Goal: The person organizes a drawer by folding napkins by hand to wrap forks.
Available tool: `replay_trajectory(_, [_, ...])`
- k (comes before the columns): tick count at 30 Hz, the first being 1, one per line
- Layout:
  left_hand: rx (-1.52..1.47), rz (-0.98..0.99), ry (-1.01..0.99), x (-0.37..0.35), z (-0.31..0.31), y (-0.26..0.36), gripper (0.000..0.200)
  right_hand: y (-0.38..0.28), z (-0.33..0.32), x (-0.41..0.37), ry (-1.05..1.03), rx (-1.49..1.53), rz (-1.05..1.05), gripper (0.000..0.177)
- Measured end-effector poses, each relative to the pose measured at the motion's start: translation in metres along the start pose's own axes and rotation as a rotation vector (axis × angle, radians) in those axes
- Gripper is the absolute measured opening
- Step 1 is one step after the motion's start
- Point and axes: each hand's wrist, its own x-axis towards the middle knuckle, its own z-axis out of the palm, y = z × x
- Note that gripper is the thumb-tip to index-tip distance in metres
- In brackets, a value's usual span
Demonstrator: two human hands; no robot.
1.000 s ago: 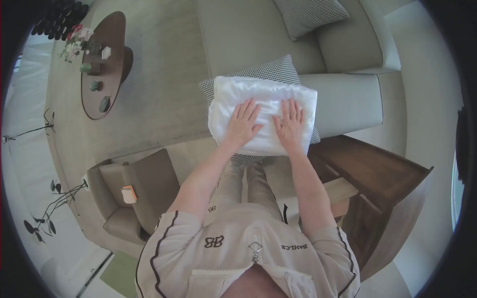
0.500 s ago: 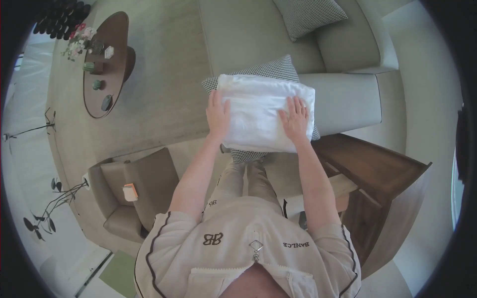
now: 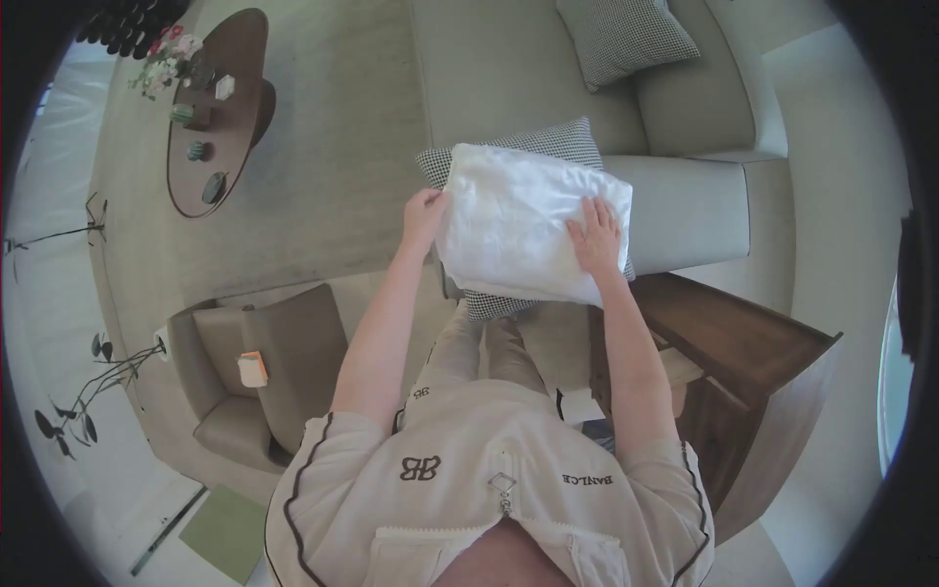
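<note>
A folded white satiny cloth (image 3: 518, 230) lies on top of a black-and-white patterned cushion (image 3: 558, 142), whose corners stick out around it. My left hand (image 3: 424, 217) is at the cloth's left edge, fingers curled and pinching that edge. On the right part of the cloth, my right hand (image 3: 598, 237) rests flat with its fingers spread. Wrinkles run across the cloth near my right hand. What supports the cushion underneath is mostly hidden.
A grey sofa (image 3: 518, 68) with another patterned cushion (image 3: 631, 39) stands ahead. Wooden furniture (image 3: 734, 333) is at the right. At the left are a brown armchair (image 3: 230, 382) and an oval table (image 3: 230, 127) bearing flowers and small ornaments.
My left hand has gone from lying flat on the cloth to pinching its left edge. The cloth's left side has shifted and its top surface is more rumpled. My right hand stays flat.
</note>
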Motion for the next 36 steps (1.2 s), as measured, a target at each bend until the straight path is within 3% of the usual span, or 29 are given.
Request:
replay_trajectory(3, [-0.044, 0.039, 0.079, -0.001, 0.000, -0.003, 0.024, -0.007, -0.005, -0.003, -0.009, 0.077, 0.053, 0.055])
replay_trajectory(6, [-0.178, 0.064, 0.138, -0.012, -0.001, 0.006, 0.015, -0.007, 0.002, -0.009, 0.128, 0.114, 0.033, 0.049])
replay_trajectory(9, [-0.151, 0.140, 0.116, -0.029, 0.007, 0.016, 0.011, -0.018, 0.000, -0.018, 0.144, 0.212, 0.130, 0.047])
replay_trajectory(12, [0.116, 0.228, -0.181, -0.063, 0.029, 0.029, 0.031, -0.025, 0.009, -0.024, 0.236, 0.318, 0.121, 0.043])
replay_trajectory(14, [0.387, 0.567, -0.280, -0.077, 0.050, 0.023, 0.042, -0.025, 0.013, -0.027, 0.225, 0.339, 0.137, 0.042])
replay_trajectory(18, [0.594, 0.805, -0.282, -0.081, 0.078, -0.001, 0.054, -0.015, 0.016, -0.024, 0.277, 0.319, 0.062, 0.039])
replay_trajectory(21, [0.621, 0.744, -0.259, -0.068, 0.062, -0.001, 0.055, -0.005, 0.011, -0.024, 0.225, 0.381, 0.141, 0.037])
replay_trajectory(24, [0.618, 0.514, -0.081, -0.040, 0.028, -0.017, 0.050, 0.024, 0.014, -0.036, 0.298, 0.305, 0.279, 0.044])
replay_trajectory(27, [0.518, 0.410, 0.057, -0.014, 0.005, -0.045, 0.055, 0.022, -0.018, -0.053, 0.258, 0.620, 0.706, 0.040])
replay_trajectory(30, [0.239, 0.074, -0.128, -0.025, -0.008, -0.028, 0.056, 0.032, -0.030, -0.062, 0.191, 0.910, 0.883, 0.039])
replay_trajectory(32, [0.121, -0.071, -0.297, -0.024, -0.003, -0.034, 0.055, 0.036, -0.036, -0.063, 0.063, 0.916, 0.930, 0.057])
replay_trajectory(33, [0.093, -0.109, -0.339, -0.024, -0.002, -0.035, 0.055, 0.037, -0.039, -0.060, 0.031, 0.919, 0.942, 0.061])
replay_trajectory(36, [0.036, -0.111, -0.287, -0.027, 0.004, -0.035, 0.046, 0.040, -0.052, -0.054, -0.090, 1.026, 0.929, 0.050])
